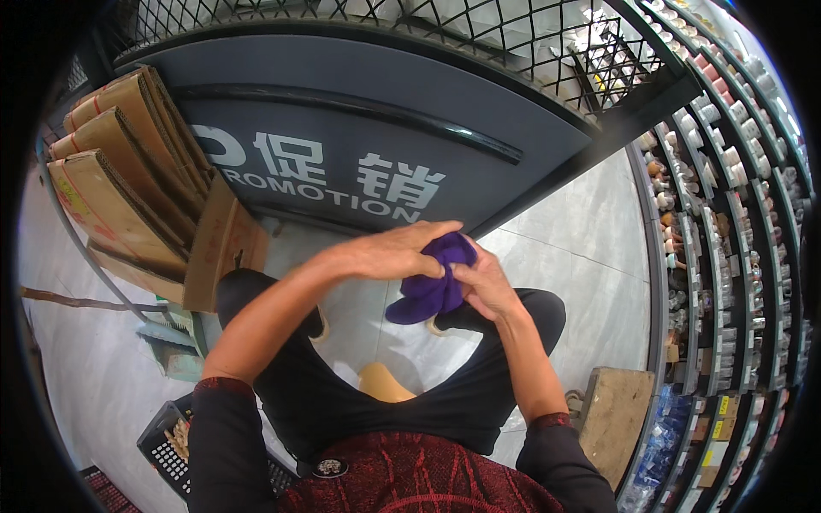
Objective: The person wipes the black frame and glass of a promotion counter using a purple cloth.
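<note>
Between my two hands, above the floor and between my knees, is a bunched piece of purple cloth [417,302]. My left hand [397,250] grips its upper left part, thumb pressed on the fabric and fingers stretched over the top. From the other side my right hand [485,277] pinches the cloth, its thumb near the left one at the middle. One lobe of the cloth hangs down to the left. The fingers behind the fabric are partly hidden.
Folded cardboard [115,211] stands in a carton [221,247] at left, by a dustpan [176,343]. A dark promotion panel [333,128] with mesh above stands ahead. Stocked shelves [712,256] line the right, near a wooden board [616,423]. A black crate [160,445] sits lower left.
</note>
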Demonstrator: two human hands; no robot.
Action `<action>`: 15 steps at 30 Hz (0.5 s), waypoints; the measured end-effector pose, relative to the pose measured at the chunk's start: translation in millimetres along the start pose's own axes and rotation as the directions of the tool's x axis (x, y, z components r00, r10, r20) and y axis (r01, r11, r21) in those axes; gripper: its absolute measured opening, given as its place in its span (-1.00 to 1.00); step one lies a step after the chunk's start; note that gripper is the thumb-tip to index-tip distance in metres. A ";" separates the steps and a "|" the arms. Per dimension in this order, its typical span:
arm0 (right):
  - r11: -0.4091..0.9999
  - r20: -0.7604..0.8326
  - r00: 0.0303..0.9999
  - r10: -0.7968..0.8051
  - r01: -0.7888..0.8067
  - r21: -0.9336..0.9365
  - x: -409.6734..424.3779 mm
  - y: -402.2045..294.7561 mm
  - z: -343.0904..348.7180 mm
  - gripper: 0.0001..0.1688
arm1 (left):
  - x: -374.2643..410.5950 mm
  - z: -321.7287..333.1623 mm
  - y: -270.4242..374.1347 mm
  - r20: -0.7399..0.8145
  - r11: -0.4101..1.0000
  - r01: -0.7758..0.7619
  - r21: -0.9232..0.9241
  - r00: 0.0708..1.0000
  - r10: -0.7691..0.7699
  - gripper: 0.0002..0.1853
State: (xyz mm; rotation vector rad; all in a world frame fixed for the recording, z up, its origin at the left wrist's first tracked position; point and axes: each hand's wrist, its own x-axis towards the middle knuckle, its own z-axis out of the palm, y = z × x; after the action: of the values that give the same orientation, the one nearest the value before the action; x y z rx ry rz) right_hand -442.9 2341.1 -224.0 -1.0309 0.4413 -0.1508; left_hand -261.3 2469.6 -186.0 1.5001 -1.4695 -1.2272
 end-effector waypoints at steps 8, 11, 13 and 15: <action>-0.128 0.343 0.361 -0.867 0.504 -0.854 -0.2 -91.7 47.4 -0.41 | -18.7 -47.8 -42.2 -0.295 0.908 0.132 -0.397 0.919 -0.262 -0.44; -0.623 0.607 0.286 -0.741 0.042 -0.781 45.9 -101.5 28.3 -0.32 | -2.6 -39.8 -54.5 -0.261 0.972 0.176 -0.157 0.941 -0.213 -0.52; -0.606 0.568 0.270 -0.777 -0.076 -0.792 73.2 -84.9 39.9 -0.30 | -3.4 -34.4 -57.2 -0.264 0.978 0.173 0.120 0.955 -0.136 -0.56; -0.655 0.594 0.393 -0.702 -0.031 -0.755 94.1 -82.5 73.4 -0.25 | -8.7 -30.5 -63.8 -0.320 0.956 0.174 0.236 0.943 -0.093 -0.60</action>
State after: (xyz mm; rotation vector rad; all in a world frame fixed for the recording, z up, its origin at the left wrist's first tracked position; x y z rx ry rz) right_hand -320.1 2326.6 -148.2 -3.1720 0.3048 -1.4186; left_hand -210.9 2481.5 -235.1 1.9007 -1.3744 -0.8470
